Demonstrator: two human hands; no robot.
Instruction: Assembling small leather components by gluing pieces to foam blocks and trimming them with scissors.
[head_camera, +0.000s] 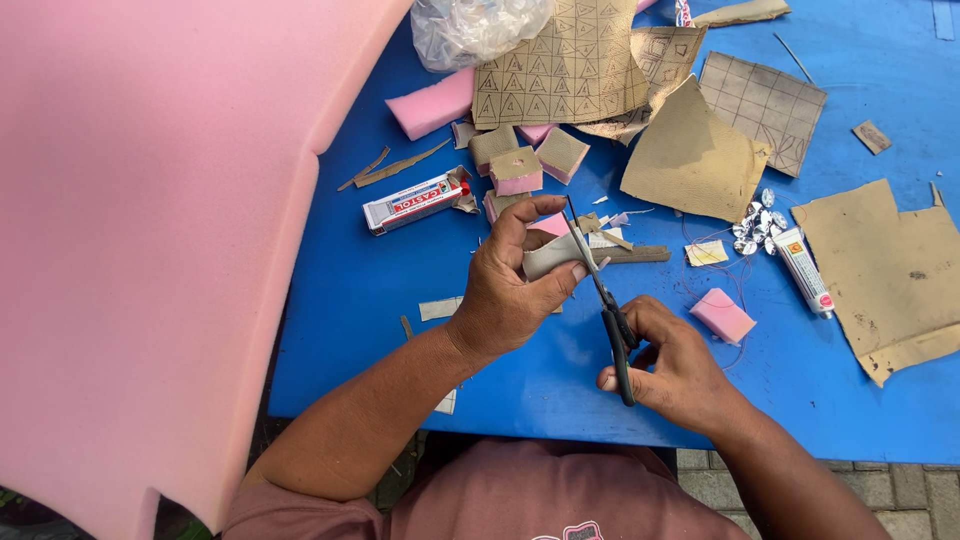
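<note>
Left hand: we are curling our left hand (510, 285) around a small grey-covered foam piece (556, 255) at mid-frame, thumb underneath and fingers over the top, holding it just above the blue bench (400, 330).
Right hand: we are wrapping our right hand (670, 365) tightly around the black handles of the scissors (600, 290), lower centre of the frame.
Scissors: we are pointing the blades up toward the top of the frame, lying against the right edge of the foam piece.
Glue box: we are seeing a white and red box (415, 200) lying left of the covered cubes (525, 160).
Pink block: a loose pink foam block (722, 315) is sitting right of our right hand.
Foam sheet: a large pink foam sheet (140, 250) is filling the left of the frame.
Cardboard: tan marked sheets (570, 65) are lying along the top.
</note>
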